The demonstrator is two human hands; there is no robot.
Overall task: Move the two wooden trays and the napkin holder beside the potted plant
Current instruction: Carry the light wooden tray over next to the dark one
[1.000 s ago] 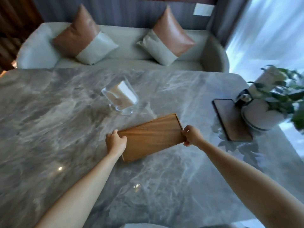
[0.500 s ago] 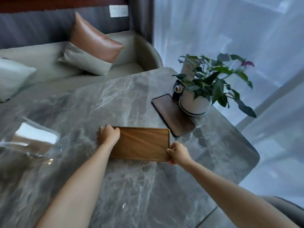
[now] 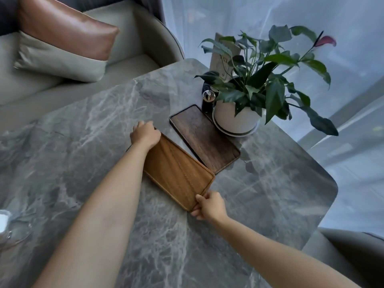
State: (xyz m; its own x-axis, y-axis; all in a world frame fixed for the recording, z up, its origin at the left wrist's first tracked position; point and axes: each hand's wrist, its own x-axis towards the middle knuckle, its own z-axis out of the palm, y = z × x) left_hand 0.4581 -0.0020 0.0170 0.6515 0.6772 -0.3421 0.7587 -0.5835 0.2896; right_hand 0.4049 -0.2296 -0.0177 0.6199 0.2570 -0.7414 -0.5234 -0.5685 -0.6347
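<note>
Both hands hold the light wooden tray [image 3: 178,171] flat on the marble bench [image 3: 83,132]: the left hand [image 3: 145,135] closed over its far end, the right hand [image 3: 209,205] pinching its near corner. The tray lies just beside the dark tray [image 3: 204,138], which sits against the potted plant [image 3: 236,119]. The napkin holder [image 3: 8,229] stands well apart from the plant, at the bench's left edge.

bench [image 3: 270,204]: grey marble, rounded corner | sofa [image 3: 128,44]: pale, behind bench | cushion [image 3: 62,38]: brown and cream, on sofa | curtain [image 3: 259,15]: sheer white, right of sofa, daylight through it
</note>
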